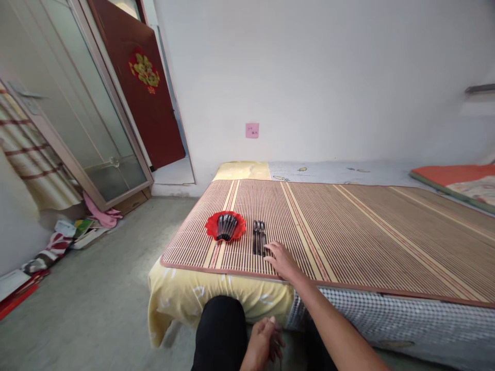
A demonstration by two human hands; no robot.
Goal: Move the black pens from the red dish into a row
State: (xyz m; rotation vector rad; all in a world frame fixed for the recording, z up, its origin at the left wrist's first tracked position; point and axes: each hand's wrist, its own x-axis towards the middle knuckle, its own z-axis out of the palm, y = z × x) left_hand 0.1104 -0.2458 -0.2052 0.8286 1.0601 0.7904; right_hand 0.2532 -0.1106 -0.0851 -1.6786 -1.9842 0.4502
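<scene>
Near the centre of the frame I see three slim, dark-handled utensils with shiny heads [259, 239] lying side by side on a striped brown-and-cream slatted mat [356, 237]. The right hand [281, 260] is at the rightmost one, grip apart; contact is hard to judge. Left of them, a red scalloped dish [242, 226] holds similar dark utensils [227, 226]. The left hand [263, 337], bottom centre, has a grip I can't tell.

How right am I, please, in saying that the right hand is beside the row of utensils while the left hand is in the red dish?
The head view shows the left hand by the knee, not in the red dish; the right hand is beside the utensils.
</scene>
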